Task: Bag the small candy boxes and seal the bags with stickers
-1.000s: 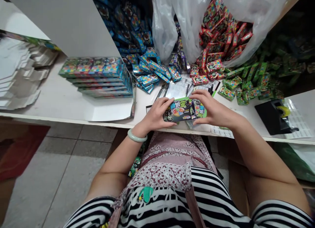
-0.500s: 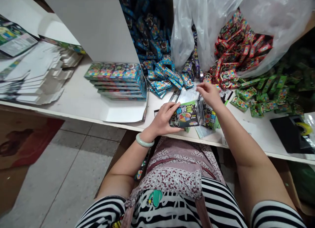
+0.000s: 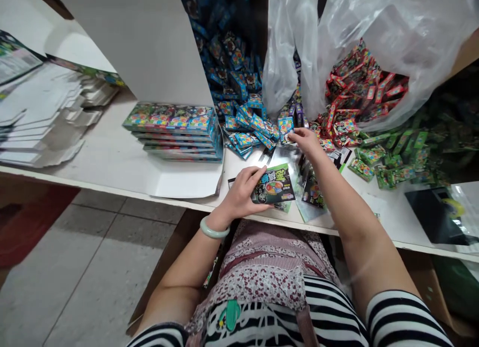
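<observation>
My left hand (image 3: 239, 193) grips a black and green printed card pack (image 3: 274, 184) at the near edge of the white table (image 3: 112, 157). My right hand (image 3: 305, 140) is stretched forward to the heap of small blue boxes (image 3: 245, 115), its fingers pinched on one small blue box (image 3: 285, 126). Between the hands lie clear plastic sleeves (image 3: 286, 157) and more black and green card packs (image 3: 312, 192).
A stack of filled blue display packs (image 3: 172, 130) sits on a white sheet at left. Flat white cartons (image 3: 41, 122) lie far left. Small red boxes (image 3: 359, 95) spill from a clear plastic bag (image 3: 392, 32); small green boxes (image 3: 396, 157) lie right, near a black tape dispenser (image 3: 437, 214).
My right hand left the card pack and reached forward to the blue boxes, taking hold of one. My left hand kept the card pack and lowered it slightly toward the table edge.
</observation>
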Available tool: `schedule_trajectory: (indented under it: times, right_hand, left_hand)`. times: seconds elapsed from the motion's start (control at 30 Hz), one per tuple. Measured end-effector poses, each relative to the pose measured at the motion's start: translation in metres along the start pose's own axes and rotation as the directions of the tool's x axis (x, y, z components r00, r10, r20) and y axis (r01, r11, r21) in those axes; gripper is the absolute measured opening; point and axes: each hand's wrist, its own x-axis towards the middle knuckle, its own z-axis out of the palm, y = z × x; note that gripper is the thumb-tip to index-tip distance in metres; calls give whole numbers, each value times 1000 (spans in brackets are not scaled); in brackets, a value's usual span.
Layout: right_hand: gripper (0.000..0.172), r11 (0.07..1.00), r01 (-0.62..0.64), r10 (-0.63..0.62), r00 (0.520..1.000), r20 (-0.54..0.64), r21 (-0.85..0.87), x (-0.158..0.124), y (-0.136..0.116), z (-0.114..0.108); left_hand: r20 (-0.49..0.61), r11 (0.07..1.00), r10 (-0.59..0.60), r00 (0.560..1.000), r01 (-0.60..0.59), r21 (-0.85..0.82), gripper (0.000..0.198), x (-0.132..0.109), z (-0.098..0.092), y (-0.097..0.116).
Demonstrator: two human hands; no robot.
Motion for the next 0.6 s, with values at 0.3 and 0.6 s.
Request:
schedule_trajectory:
  times: [0.3, 0.6]
  right_hand:
    - [54, 837, 194, -230, 973, -8, -512, -107, -8, -79]
    - [56, 800, 149, -51, 982, 182, -581, -138, 1, -105]
  left_hand:
    - [16, 998, -45, 999, 44, 43, 105, -2, 0, -5]
    - [96, 998, -39, 995, 35, 49, 106, 9, 12, 3]
